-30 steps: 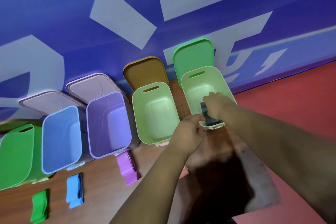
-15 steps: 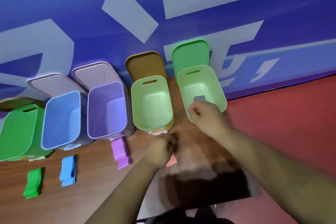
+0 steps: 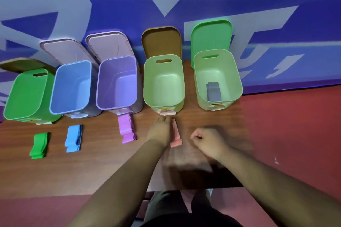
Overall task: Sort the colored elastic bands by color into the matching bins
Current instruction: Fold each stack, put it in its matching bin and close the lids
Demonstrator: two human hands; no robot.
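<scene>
Right hand: withdrawn from end bin, curled, empty; grey band inside. Salmon band: on table, long axis pointing binward, seemingly touching the nearer left hand; its grip cannot be told.

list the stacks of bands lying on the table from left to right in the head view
green bands → blue bands → pink bands → salmon bands
</scene>
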